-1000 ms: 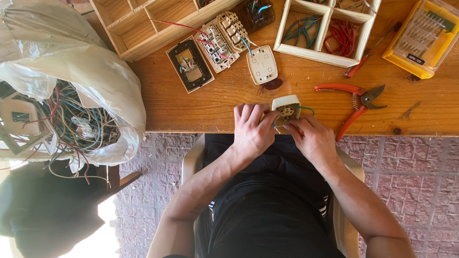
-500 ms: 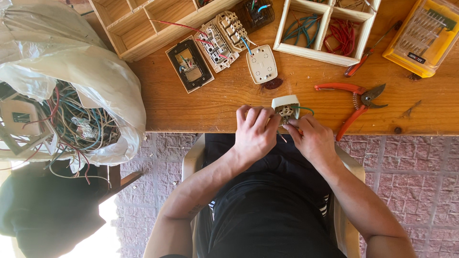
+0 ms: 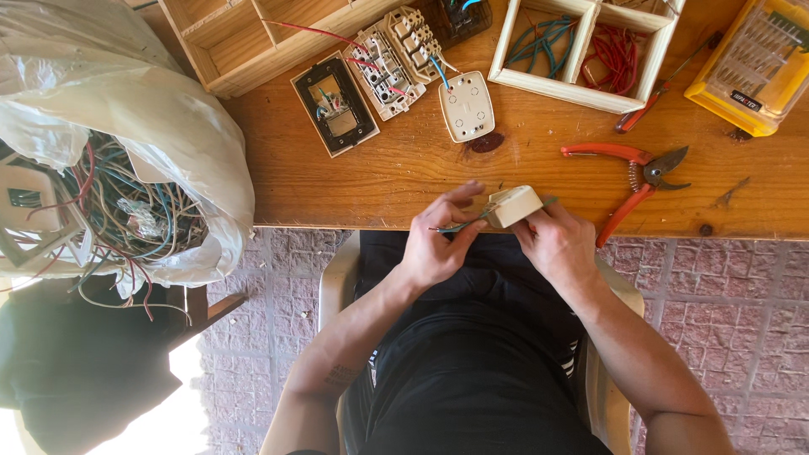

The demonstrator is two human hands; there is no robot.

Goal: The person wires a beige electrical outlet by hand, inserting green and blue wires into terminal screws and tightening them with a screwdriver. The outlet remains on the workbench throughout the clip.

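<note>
Since a second ago your left hand (image 3: 436, 244) has drawn back from the small cream socket (image 3: 512, 206), now pinching what looks like a thin green wire (image 3: 459, 226) running from it. Your right hand (image 3: 552, 244) grips the socket at the counter (image 3: 379, 177) edge. The wooden tray (image 3: 581, 84) holds green and red wires; the white bag (image 3: 168, 135) holds tangled cable

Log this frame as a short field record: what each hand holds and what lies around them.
left hand: pinches a thin teal wire coming out of the part
right hand: grips a small cream plastic electrical part
surface: brown wooden table
right of hands: red-handled pruning shears
behind hands: white round-cornered socket plate, dark-framed switch module
far left: white plastic bag of tangled wires
</note>
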